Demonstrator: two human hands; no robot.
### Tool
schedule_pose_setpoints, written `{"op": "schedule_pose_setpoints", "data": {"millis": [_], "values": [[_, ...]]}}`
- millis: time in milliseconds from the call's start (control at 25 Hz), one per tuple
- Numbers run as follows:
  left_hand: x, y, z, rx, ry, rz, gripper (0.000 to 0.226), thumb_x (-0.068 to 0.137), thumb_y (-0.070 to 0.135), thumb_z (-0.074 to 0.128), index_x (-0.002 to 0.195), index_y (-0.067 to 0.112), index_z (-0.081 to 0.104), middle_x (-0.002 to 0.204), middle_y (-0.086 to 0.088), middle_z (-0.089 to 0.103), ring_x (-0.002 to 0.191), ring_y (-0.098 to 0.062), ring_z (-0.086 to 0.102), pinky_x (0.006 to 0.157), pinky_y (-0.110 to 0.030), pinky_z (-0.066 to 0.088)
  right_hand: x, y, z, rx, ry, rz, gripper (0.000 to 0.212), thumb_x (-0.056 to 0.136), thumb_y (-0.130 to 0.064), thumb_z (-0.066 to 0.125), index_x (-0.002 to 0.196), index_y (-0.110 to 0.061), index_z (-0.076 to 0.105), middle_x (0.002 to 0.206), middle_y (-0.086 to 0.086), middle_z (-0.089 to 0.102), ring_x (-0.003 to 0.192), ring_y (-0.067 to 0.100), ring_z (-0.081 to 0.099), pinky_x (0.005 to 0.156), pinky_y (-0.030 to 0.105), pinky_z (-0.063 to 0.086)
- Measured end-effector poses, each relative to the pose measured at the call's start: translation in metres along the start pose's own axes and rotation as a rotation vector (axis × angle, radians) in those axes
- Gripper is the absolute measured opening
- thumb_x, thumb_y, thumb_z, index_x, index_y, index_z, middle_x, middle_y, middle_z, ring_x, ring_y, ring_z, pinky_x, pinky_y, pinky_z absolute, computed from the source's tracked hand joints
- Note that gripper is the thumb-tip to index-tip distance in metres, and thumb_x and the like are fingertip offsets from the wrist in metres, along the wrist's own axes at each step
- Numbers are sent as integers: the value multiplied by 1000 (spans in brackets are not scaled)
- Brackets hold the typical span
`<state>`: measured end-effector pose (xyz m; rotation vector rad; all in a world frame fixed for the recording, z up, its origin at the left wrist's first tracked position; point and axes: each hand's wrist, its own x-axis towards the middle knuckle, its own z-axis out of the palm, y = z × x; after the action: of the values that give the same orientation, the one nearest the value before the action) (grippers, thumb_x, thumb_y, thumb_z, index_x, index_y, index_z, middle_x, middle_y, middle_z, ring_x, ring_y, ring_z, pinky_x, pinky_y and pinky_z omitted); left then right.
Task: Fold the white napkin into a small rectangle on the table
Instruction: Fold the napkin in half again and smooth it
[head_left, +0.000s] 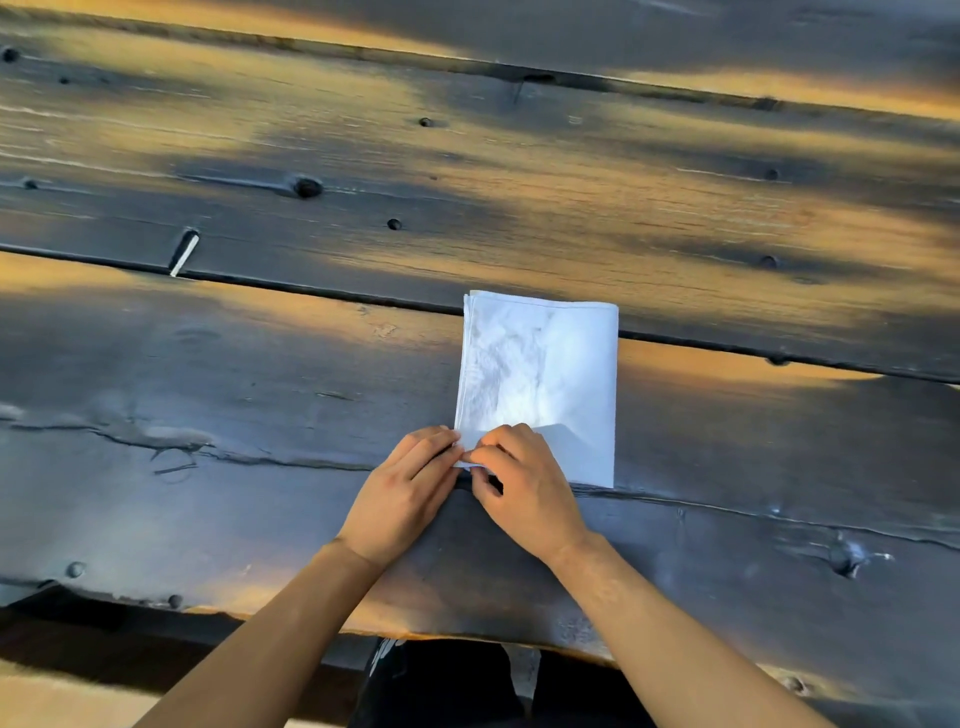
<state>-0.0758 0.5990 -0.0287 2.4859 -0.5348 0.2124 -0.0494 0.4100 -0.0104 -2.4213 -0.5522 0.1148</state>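
The napkin (540, 374) lies flat on the plank table (260, 364), a tall folded rectangle, layered edges at its left side, straddling a gap between boards. Both hands meet at its near left corner: the left hand (402, 499) and right hand (524, 486) pinch that corner. Bare wood lies open all round; a small white stick (184, 253) lies well off left.

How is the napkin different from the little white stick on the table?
The napkin is a wide folded rectangle; the stick is thin and narrow. The left hand and right hand pinch the napkin's near corner; nothing touches the stick. Both are white and lie on the table.
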Motion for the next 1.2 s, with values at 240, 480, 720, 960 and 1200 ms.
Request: {"op": "schedule_pose_setpoints", "data": {"millis": [240,480,720,960,1200], "values": [[5,-3,-2,83,-27,94,21,96,13,68,106,-5,71,118,-18,68,114,-32,65,99,-38,53,-28,34,-30,-190,113,124,17,80,-9,69,94,-18,73,96,-2,63,91,18,52,82,31,41],[2,-1,1,111,-16,97,23,96,17,68,104,-5,72,118,-19,68,115,-33,64,97,-40,54,-63,63,-65,-259,141,351,26,71,-1,75,91,-16,69,89,-1,58,84,20,51,69,32,44],[3,4,6,94,-19,26,18,99,13,61,96,-3,70,114,-17,67,112,-33,64,94,-43,54,-77,65,-61,-31,116,449,11,87,-15,71,90,-21,62,82,-12,46,78,12,45,71,28,42],[39,21,-1,141,26,-252,31,98,27,55,108,-2,61,127,-20,55,120,-36,53,104,-41,42,-57,57,-72,-45,344,498,17,88,-17,53,91,-14,70,102,-3,53,97,17,51,85,41,48],[98,28,48,279,-225,-253,65,104,38,32,152,-5,31,164,-22,22,155,-33,17,124,-54,21,27,52,-32,-305,45,196,51,102,-27,36,147,-5,42,160,15,32,151,30,24,123,50,22]]}}
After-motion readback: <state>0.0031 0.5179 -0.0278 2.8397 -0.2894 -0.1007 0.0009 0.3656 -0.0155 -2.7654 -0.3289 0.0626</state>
